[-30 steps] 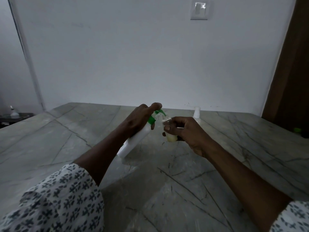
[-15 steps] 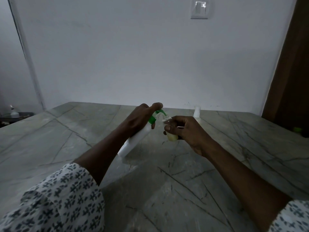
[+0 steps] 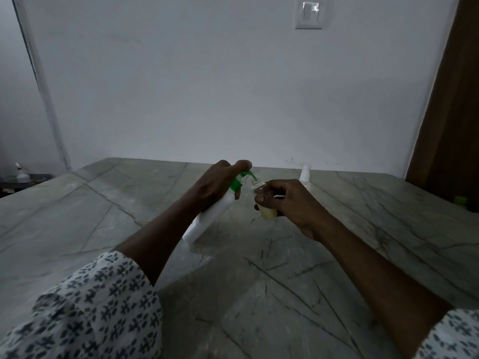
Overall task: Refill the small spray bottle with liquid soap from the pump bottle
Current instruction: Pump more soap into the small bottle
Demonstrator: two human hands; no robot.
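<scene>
Sleeves (image 3: pixel 85 307) in a dark-on-white print frame two bare forearms stretched over a grey, veined stone tabletop (image 3: pixel 103 203). The left hand (image 3: pixel 215 182) curls round a white pump bottle (image 3: pixel 210 216), which is tilted toward the right hand (image 3: pixel 287 200), with one finger laid on the green pump head (image 3: pixel 246 174). The right hand pinches the small spray bottle (image 3: pixel 267 212). It is clear, with pale yellow liquid in its lower part and its open mouth right at the spout. Just beyond the right hand, a small white cap-like piece (image 3: pixel 305 172) stands on the tabletop. A light switch (image 3: pixel 309 15) sits high on the far wall.
</scene>
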